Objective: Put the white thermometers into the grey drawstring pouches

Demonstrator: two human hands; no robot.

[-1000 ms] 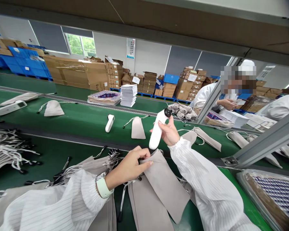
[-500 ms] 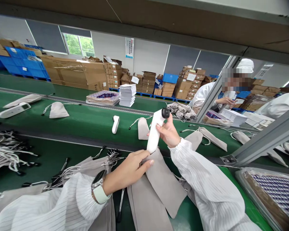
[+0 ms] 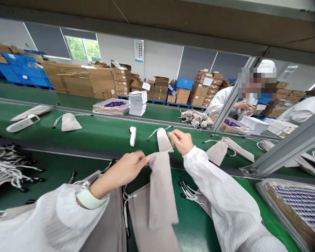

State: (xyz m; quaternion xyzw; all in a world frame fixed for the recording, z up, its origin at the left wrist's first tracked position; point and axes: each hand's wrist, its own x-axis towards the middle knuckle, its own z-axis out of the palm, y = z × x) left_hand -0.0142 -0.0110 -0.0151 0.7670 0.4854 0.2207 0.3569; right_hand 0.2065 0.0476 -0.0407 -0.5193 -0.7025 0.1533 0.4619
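My left hand [image 3: 132,163] is closed in a pinch on the upper left corner of a long grey drawstring pouch [image 3: 163,192]. The pouch hangs over a stack of similar grey pouches [image 3: 140,213]. My right hand [image 3: 182,141] is above the pouch's upper right side, its fingers pinched on what looks like the white drawstring [image 3: 171,149]. Whether anything is inside the pouch is hidden from me. Beyond my hands, a white handheld device [image 3: 132,136] and a small grey pouch [image 3: 163,140] lie on the green conveyor belt [image 3: 105,134].
Piles of corded pouches [image 3: 7,168] lie at the left. A plastic-wrapped tray of batteries [image 3: 299,206] is at the right, near a slanted metal post [image 3: 283,145]. Across the belt, a co-worker [image 3: 225,99] in white stands beside another battery tray. An overhead shelf [image 3: 157,21] spans the top.
The white device that my right hand held at the pouch's mouth is out of sight. My right hand is now pinched above the pouch, which hangs straighter. Items on the belt have shifted right.
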